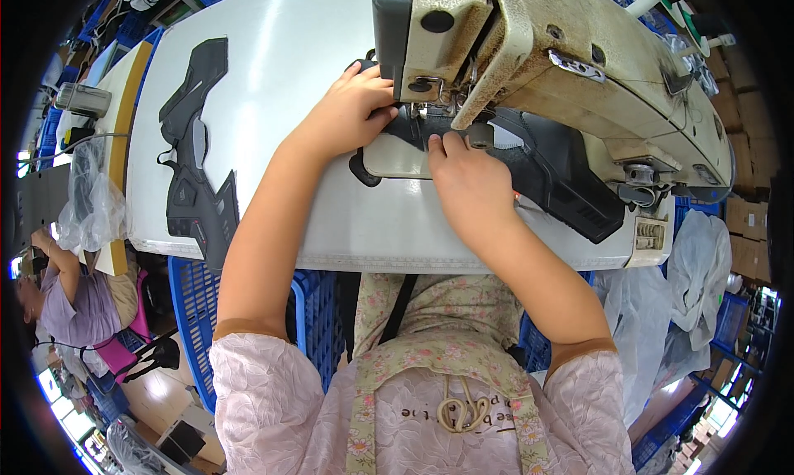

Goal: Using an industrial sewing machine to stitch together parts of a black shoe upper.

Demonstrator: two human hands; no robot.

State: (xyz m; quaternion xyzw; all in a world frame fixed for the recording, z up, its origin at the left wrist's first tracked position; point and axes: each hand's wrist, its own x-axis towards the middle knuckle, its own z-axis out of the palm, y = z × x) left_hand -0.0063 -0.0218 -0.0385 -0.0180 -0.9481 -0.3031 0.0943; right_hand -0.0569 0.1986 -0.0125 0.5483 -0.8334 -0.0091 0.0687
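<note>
A shaped black panel (562,173), apparently part of a shoe upper or bag, lies under the needle of a sewing machine (546,70). It stretches out to the right beneath the machine's arm. My left hand (356,111) bends over the panel's left part, fingers toward the far side and thumb near the presser foot. Just in front of the needle, the bent fingertips of my right hand (471,177) press on the panel's near edge. Some of its left end is hidden under my left hand. Farther left on the table rests a similar black piece (198,144).
The white machine table (273,103) has a ruled front edge. Blue crates (192,326) stand below it. At left are a yellow-edged table (124,144) with clear plastic bags and a seated person (83,305). Plastic-wrapped goods (699,260) and cartons are at right.
</note>
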